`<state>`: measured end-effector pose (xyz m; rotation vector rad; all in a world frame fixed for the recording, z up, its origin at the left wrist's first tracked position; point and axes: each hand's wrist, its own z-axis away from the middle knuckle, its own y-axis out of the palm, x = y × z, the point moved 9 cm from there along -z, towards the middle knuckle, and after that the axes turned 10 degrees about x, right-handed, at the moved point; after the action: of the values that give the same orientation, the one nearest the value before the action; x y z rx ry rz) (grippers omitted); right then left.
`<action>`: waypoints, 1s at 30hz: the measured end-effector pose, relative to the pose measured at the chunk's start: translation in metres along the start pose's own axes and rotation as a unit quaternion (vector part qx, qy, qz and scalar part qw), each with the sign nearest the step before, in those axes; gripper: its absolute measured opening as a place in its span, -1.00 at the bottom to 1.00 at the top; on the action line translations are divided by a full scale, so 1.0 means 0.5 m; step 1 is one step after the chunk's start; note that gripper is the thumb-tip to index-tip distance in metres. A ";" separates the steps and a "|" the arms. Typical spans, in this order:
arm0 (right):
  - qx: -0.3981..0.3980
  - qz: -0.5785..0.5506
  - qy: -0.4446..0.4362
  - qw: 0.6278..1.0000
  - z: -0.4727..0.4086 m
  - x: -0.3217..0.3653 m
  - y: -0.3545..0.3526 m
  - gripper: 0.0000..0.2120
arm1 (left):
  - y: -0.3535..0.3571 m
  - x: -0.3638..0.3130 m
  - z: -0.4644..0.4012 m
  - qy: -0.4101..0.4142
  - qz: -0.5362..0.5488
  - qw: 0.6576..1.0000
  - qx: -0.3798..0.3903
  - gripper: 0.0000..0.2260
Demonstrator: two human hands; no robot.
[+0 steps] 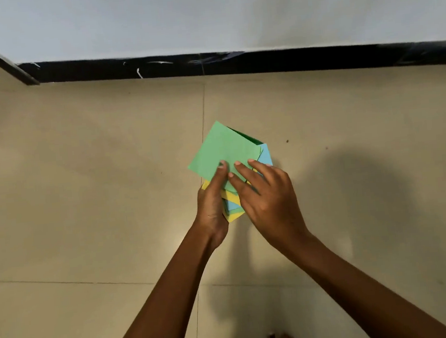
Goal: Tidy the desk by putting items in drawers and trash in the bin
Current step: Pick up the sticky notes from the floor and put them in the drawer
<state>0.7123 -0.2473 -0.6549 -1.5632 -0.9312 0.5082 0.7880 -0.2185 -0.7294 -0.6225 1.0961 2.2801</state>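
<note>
Stack of coloured papers (226,152) pinched in left hand (211,202), right hand's (270,199) straight fingers flat on top, above tiled floor (82,181).

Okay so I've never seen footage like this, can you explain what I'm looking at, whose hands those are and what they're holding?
There is no machine here. One camera sits on a person's head and looks forward and down, so both arms reach in from the bottom of the picture. Below is a beige tiled floor, meeting a dark skirting strip and a pale wall. The hands hold a loose stack of coloured paper sheets, green on top with blue and yellow edges showing. The left hand grips the stack from below, thumb on top. The right hand lays its fingers flat across it. No desk, drawer or bin is visible.
</note>
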 end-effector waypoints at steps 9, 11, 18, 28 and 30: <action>-0.010 -0.174 0.163 0.971 0.035 -0.029 -0.424 -0.70 | 0.258 -0.127 0.247 -0.070 -0.095 0.993 0.026 -0.71; -0.025 -0.205 0.220 0.953 0.025 -0.043 -0.526 -0.70 | 0.320 -0.162 0.311 -0.090 -0.111 0.989 0.033 -0.70; 0.068 -0.363 0.369 0.853 0.006 -0.061 -0.798 -0.57 | 0.537 -0.308 0.542 -0.115 -0.182 0.974 0.073 -0.71; -0.018 -0.460 0.429 0.777 0.076 -0.009 -1.081 -0.89 | 0.680 -0.391 0.778 -0.132 -0.225 0.959 0.108 -0.67; -0.059 -0.460 0.441 0.768 0.091 -0.005 -1.137 -0.91 | 0.692 -0.396 0.814 -0.133 -0.226 0.958 0.119 -0.65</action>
<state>0.5171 -0.2251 -0.1196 -1.0336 -0.8270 -0.9439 0.6471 -0.1251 -0.1852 -0.4038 0.9601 1.7470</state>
